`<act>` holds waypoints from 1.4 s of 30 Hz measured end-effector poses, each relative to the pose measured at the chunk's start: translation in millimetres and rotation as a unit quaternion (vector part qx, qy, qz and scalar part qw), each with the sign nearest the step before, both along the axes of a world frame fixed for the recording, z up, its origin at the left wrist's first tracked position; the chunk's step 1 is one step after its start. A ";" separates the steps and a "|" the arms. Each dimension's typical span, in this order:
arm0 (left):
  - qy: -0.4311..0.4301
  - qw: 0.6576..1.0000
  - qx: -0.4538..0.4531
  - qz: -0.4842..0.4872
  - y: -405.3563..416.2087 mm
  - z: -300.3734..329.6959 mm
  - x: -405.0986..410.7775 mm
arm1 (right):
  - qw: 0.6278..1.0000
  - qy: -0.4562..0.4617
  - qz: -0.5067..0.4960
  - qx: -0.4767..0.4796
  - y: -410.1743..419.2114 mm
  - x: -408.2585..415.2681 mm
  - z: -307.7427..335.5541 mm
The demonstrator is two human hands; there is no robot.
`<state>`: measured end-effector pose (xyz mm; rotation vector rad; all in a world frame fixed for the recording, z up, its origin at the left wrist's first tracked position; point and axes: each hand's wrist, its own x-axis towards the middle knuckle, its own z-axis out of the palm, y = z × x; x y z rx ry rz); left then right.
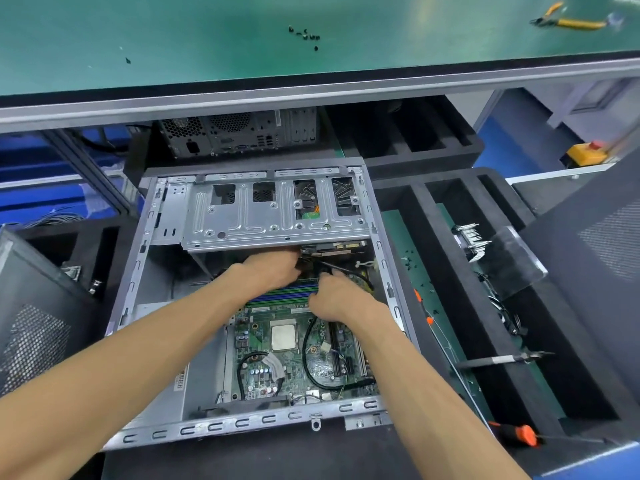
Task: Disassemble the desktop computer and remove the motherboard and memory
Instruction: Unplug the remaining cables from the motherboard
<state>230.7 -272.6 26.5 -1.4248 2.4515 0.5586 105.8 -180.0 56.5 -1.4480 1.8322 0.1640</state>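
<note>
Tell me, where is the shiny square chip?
In the head view, the shiny square chip sits on the green motherboard inside the open computer case, between the person's two forearms and just below the blue and green memory slots.

Green bench top (173,36) at 12 o'clock: loose black screws (306,35) mid, one stray screw (127,60) at 10 o'clock, yellow-handled pliers (568,21) at 1 o'clock. Below its edge, open PC case (388,289) sits on black foam (277,459), center.
</note>
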 end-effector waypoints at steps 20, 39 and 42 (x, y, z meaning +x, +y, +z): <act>0.067 0.993 -0.082 0.045 15.0 -13.0 1.9 | 0.999 0.031 0.034 0.027 4.4 1.5 3.9; 0.085 0.992 -0.073 0.051 12.5 -17.2 1.0 | 0.997 0.044 0.044 0.044 5.3 0.1 5.2; 0.051 0.997 -0.005 0.055 1.6 -13.9 5.1 | 0.996 0.046 0.050 0.052 5.3 -0.2 5.5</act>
